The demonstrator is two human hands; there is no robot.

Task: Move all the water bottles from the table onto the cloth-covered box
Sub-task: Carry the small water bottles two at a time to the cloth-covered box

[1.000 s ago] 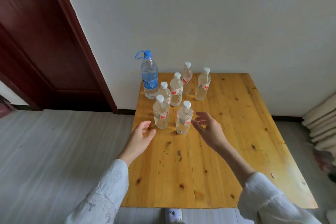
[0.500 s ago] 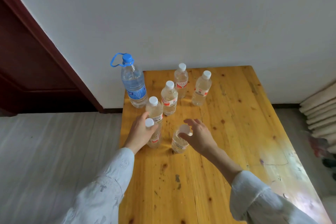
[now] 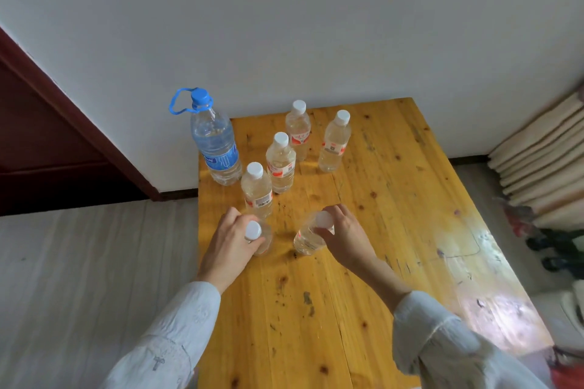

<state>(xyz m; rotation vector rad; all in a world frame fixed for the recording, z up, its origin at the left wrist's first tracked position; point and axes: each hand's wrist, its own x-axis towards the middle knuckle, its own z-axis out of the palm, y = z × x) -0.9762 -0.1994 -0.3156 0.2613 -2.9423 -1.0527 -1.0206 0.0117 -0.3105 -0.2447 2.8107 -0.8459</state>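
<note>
Several small clear water bottles with white caps and red labels stand on a yellow wooden table (image 3: 395, 230). My left hand (image 3: 226, 249) grips the neck of the front-left small bottle (image 3: 264, 238). My right hand (image 3: 346, 238) grips the top of the front-right small bottle (image 3: 306, 240). Behind them stand three more small bottles (image 3: 257, 191), (image 3: 280, 163), (image 3: 333, 142) and one at the back (image 3: 298, 128). A large bottle with a blue cap and handle (image 3: 215, 142) stands at the table's back-left corner. The cloth-covered box is not in view.
A white wall runs behind the table, and a dark red door frame (image 3: 79, 123) is at the left. Grey plank floor lies to the left. Stacked beige cushions (image 3: 543, 167) and dark items on the floor sit at the right.
Both hands reached forward from the table's middle and closed around the two front bottles. The view has come closer to the table and shifted right.
</note>
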